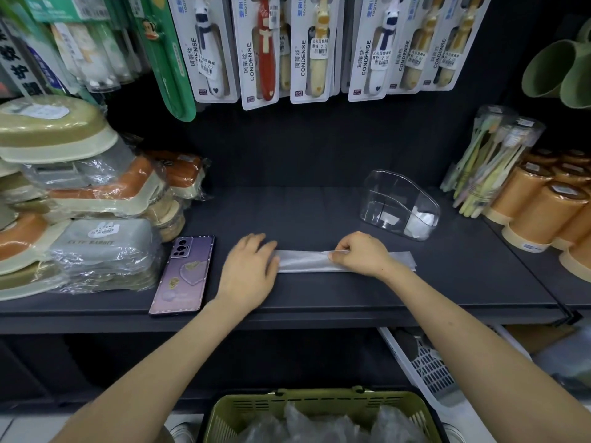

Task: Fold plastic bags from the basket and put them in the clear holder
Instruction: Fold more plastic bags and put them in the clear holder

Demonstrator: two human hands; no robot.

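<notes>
1. Lying flat on the dark shelf (319, 298): one plastic bag (307, 262), translucent white, folded into a long narrow strip. It runs left to right near the shelf's front edge.
2. Left hand (251, 266): palm down on the strip's left end, fingers fairly straight and together. Grip spread flat, pressing the bag to the shelf.
3. Right hand (361, 254): over the strip, right of its middle. Grip pinched, thumb and fingertips closed on the strip's far edge, which is slightly raised there. The strip's right end shows beyond the wrist.
4. Clear holder (383, 187): upright on the shelf, far and right of the right hand, apart from the strip. Folded bags (420, 222), white, sit in its right compartment.
5. Basket (319, 406): green, slotted, below the shelf at the near edge, between the forearms. Holds crumpled loose bags (319, 426).
6. Phone (184, 273): purple, back up, on the shelf just left of the left hand.
7. Soap boxes (80, 203): wrapped stack at the left end of the shelf.
8. Toothbrush packs (311, 49): hanging in a row on the far wall.
9. Orange cups (540, 212): on their sides at the right end of the shelf. Tubs of toothbrushes (492, 155) stand just left of them.
10. White basket (425, 369): below the shelf, near right.
</notes>
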